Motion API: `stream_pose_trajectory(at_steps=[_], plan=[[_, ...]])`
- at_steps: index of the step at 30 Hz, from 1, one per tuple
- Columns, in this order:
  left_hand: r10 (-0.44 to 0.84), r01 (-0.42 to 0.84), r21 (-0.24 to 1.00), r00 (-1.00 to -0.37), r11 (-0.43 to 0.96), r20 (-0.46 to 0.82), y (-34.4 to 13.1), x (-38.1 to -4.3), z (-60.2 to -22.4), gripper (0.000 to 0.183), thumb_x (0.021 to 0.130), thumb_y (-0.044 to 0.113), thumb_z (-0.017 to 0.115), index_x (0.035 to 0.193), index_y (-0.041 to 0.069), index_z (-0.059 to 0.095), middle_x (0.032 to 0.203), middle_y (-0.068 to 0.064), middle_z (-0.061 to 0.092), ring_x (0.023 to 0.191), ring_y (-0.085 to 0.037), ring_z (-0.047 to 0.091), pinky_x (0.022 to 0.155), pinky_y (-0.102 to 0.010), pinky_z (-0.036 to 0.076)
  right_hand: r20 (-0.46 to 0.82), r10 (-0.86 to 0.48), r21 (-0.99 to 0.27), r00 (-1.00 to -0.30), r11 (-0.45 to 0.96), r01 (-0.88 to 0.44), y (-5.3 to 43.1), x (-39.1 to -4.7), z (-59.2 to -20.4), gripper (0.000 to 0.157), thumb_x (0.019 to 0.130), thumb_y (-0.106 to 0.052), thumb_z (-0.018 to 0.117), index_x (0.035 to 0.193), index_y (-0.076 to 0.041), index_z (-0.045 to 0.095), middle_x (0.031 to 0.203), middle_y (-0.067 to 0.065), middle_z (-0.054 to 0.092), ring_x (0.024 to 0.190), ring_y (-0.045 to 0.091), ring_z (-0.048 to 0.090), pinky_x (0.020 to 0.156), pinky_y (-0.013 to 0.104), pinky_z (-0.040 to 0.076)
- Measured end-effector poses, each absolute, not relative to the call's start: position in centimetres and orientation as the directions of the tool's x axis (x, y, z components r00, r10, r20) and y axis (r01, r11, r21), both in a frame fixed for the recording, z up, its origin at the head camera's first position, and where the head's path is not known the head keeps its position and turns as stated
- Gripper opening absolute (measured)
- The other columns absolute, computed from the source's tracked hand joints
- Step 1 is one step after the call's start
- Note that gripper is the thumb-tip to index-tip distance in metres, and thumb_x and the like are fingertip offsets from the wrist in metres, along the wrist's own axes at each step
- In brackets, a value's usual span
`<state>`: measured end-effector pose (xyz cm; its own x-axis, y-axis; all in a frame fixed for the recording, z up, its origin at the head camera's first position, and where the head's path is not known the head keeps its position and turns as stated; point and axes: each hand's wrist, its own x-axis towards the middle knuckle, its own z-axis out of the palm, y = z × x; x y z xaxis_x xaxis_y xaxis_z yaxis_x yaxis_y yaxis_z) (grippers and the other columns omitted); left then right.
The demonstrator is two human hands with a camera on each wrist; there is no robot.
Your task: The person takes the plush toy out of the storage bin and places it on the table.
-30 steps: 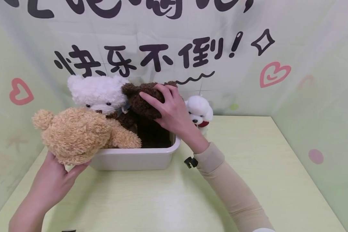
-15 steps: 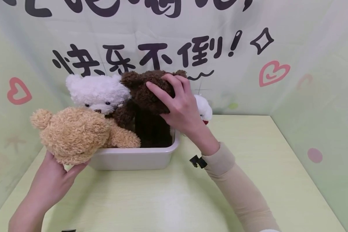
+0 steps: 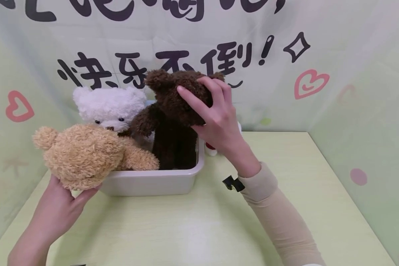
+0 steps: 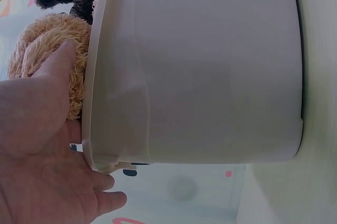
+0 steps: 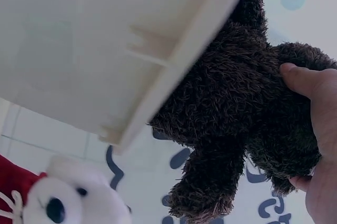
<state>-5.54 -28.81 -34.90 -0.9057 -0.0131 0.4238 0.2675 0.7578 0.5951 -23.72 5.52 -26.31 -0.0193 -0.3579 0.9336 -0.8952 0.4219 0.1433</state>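
My left hand [image 3: 58,212] holds a tan teddy bear [image 3: 83,155] by its head from below, thumb on the near side. The bear leans over the left front of a white plastic bin [image 3: 149,183], one limb lying over the rim. My right hand [image 3: 221,120] grips a dark brown teddy bear [image 3: 183,98] by the back of its head, thumb and fingers spread around it. In the right wrist view this brown bear's body [image 5: 226,87] rises past the bin's rim, limbs hanging. Part of its lower body may still be inside the bin.
A white teddy bear [image 3: 109,105] sits in the bin's back left. Beside the bin's right end stands a small white toy dog [image 5: 63,192] in red, mostly hidden behind my right hand in the head view. A printed curtain [image 3: 269,99] hangs behind the wooden table [image 3: 199,232].
My right hand has lifted the brown bear up and to the right, showing more of its body and arm. It now covers most of the toy dog. The left hand stays nearly still.
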Motion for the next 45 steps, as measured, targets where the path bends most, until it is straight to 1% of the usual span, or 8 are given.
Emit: stream_pose_trajectory(at_steps=[7, 12, 19, 22, 24, 31, 38, 45], plan=[[-0.010, 0.276, 0.587, -0.900, 0.761, 0.435, -28.9, -5.6, -34.8, 0.085, 0.092, 0.004, 0.075, 0.160, 0.008, 0.025, 0.149, -0.027, 0.036, 0.135, 0.003, 0.028, 0.105, -0.010, 0.016, 0.971, -0.237, 0.089, -0.010, 0.403, -0.911, 6.3, -23.1, -24.4, 0.044, 0.083, -0.007, 0.077, 0.126, -0.008, 0.069, 0.128, 0.028, 0.055, 0.119, 0.042, 0.049, 0.107, 0.054, 0.037], [-0.018, 0.261, 0.588, -0.905, 0.765, 0.424, -29.0, -5.5, -34.8, 0.083, 0.093, 0.006, 0.074, 0.160, 0.008, 0.026, 0.149, -0.027, 0.036, 0.135, 0.003, 0.029, 0.105, -0.010, 0.017, 0.973, -0.231, 0.080, -0.016, 0.402, -0.912, 6.6, -23.0, -23.8, 0.043, 0.083, -0.006, 0.076, 0.126, -0.007, 0.071, 0.129, 0.028, 0.055, 0.120, 0.041, 0.050, 0.106, 0.053, 0.036], [-0.026, 0.232, 0.585, -0.917, 0.777, 0.399, -29.1, -5.6, -34.9, 0.081, 0.094, 0.009, 0.074, 0.160, 0.009, 0.026, 0.150, -0.027, 0.037, 0.136, -0.003, 0.033, 0.104, -0.010, 0.018, 0.987, -0.158, 0.068, 0.008, 0.377, -0.924, 7.1, -23.3, -23.4, 0.042, 0.082, -0.015, 0.083, 0.121, -0.005, 0.072, 0.124, 0.024, 0.058, 0.115, 0.038, 0.052, 0.103, 0.052, 0.036], [-0.026, 0.233, 0.593, -0.919, 0.771, 0.394, -29.2, -5.6, -34.9, 0.083, 0.095, 0.009, 0.073, 0.161, 0.011, 0.025, 0.151, -0.026, 0.036, 0.137, -0.003, 0.032, 0.105, -0.011, 0.018, 0.993, -0.118, 0.036, -0.008, 0.365, -0.930, 7.7, -23.3, -23.1, 0.046, 0.079, -0.017, 0.086, 0.120, -0.004, 0.072, 0.124, 0.025, 0.057, 0.117, 0.040, 0.049, 0.105, 0.051, 0.035], [-0.025, 0.234, 0.597, -0.919, 0.767, 0.392, -29.2, -5.6, -34.9, 0.083, 0.095, 0.009, 0.073, 0.162, 0.011, 0.024, 0.150, -0.027, 0.037, 0.139, -0.009, 0.033, 0.106, -0.012, 0.018, 0.996, -0.085, 0.002, -0.031, 0.357, -0.934, 8.1, -23.1, -22.9, 0.049, 0.076, -0.018, 0.088, 0.120, -0.004, 0.072, 0.125, 0.025, 0.056, 0.120, 0.040, 0.048, 0.107, 0.051, 0.035], [-0.009, 0.259, 0.596, -0.912, 0.760, 0.409, -29.3, -5.6, -35.0, 0.082, 0.093, 0.006, 0.074, 0.160, 0.011, 0.028, 0.148, -0.024, 0.040, 0.134, 0.004, 0.032, 0.102, -0.008, 0.019, 0.996, -0.041, -0.062, -0.082, 0.364, -0.930, 9.4, -23.2, -22.3, 0.058, 0.072, -0.020, 0.092, 0.124, -0.004, 0.070, 0.127, 0.023, 0.055, 0.122, 0.035, 0.045, 0.108, 0.048, 0.033], [-0.010, 0.262, 0.595, -0.910, 0.760, 0.415, -29.2, -5.7, -35.0, 0.082, 0.093, 0.006, 0.074, 0.160, 0.010, 0.028, 0.148, -0.024, 0.039, 0.133, 0.004, 0.031, 0.102, -0.008, 0.019, 0.996, -0.024, -0.067, -0.083, 0.381, -0.922, 10.1, -23.5, -21.5, 0.058, 0.073, -0.020, 0.092, 0.124, -0.004, 0.070, 0.127, 0.021, 0.056, 0.123, 0.034, 0.046, 0.108, 0.047, 0.035], [-0.001, 0.273, 0.594, -0.908, 0.756, 0.419, -29.3, -5.7, -35.1, 0.082, 0.093, 0.006, 0.074, 0.161, 0.012, 0.028, 0.149, -0.026, 0.038, 0.135, 0.004, 0.029, 0.104, -0.008, 0.017, 0.989, 0.055, -0.146, -0.136, 0.388, -0.910, 11.8, -23.0, -21.1, 0.063, 0.070, -0.020, 0.095, 0.125, -0.004, 0.070, 0.131, 0.012, 0.053, 0.128, 0.026, 0.045, 0.109, 0.045, 0.040]])
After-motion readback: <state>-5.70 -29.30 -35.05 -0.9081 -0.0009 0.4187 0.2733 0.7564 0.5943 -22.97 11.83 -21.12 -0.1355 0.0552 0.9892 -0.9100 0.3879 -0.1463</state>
